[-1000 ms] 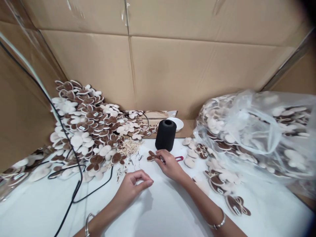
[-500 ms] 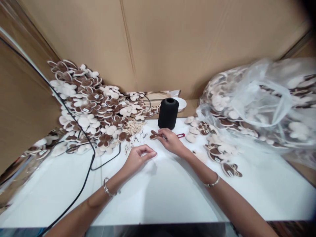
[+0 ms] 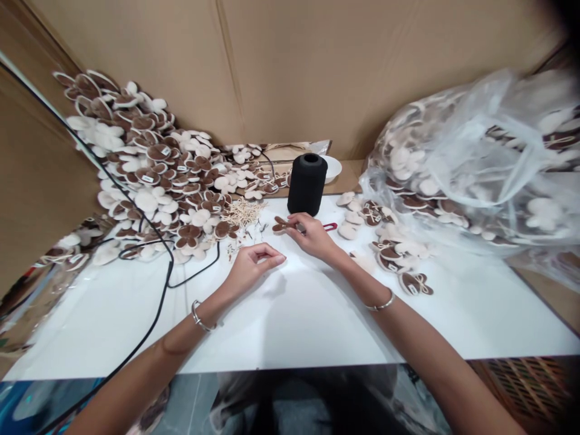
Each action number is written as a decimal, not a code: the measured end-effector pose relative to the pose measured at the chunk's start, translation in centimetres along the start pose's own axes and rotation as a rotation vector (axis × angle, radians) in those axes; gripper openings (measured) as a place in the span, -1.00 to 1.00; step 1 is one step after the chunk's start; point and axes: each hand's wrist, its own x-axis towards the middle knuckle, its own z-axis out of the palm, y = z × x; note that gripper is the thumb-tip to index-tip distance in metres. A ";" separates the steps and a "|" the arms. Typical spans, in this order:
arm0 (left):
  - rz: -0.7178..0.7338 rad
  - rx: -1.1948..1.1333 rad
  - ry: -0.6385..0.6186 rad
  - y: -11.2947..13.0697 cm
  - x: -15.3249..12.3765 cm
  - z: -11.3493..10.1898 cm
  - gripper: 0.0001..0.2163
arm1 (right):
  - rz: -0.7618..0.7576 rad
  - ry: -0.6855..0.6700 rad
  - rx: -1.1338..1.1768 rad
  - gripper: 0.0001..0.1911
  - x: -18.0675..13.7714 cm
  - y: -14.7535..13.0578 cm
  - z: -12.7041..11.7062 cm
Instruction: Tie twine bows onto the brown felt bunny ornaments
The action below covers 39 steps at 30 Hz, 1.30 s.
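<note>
Head view: smooth white tabletop (image 3: pixel 317 320), far brown cardboard wall (image 3: pixel 294 72); right hand (image 3: pixel 312 237) pinches small brown plush piece (image 3: pixel 280 225), left hand (image 3: pixel 247 269) presses fingertips together.

no text can be read: the white labels (image 3: pixel 412 289) on the bow-tied brown plush bunny (image 3: pixel 415 283) toward the right edge of the tabletop (image 3: pixel 326 326) and on the plush heap (image 3: pixel 156 153) at its back left corner are too small.

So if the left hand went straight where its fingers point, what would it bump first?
The left hand would probably bump the right hand, though their heights are hard to tell.
</note>
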 end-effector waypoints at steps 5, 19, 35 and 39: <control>-0.023 -0.010 0.000 -0.3 0.3 0.0 -0.79 | 0.088 0.045 0.100 -0.84 0.1 -0.1 -0.2; -0.209 -0.495 0.061 -2.3 4.0 -2.0 -0.94 | 0.214 0.053 0.493 -0.76 0.4 -0.4 -0.5; -0.314 -0.559 -0.084 1.3 13.1 -1.8 -0.88 | -0.164 -0.132 0.014 -0.84 -0.1 -1.1 -1.7; -0.169 -0.376 -0.167 1.8 12.0 -2.1 -0.92 | -0.230 -0.184 -0.051 -0.78 -0.1 -1.5 -1.6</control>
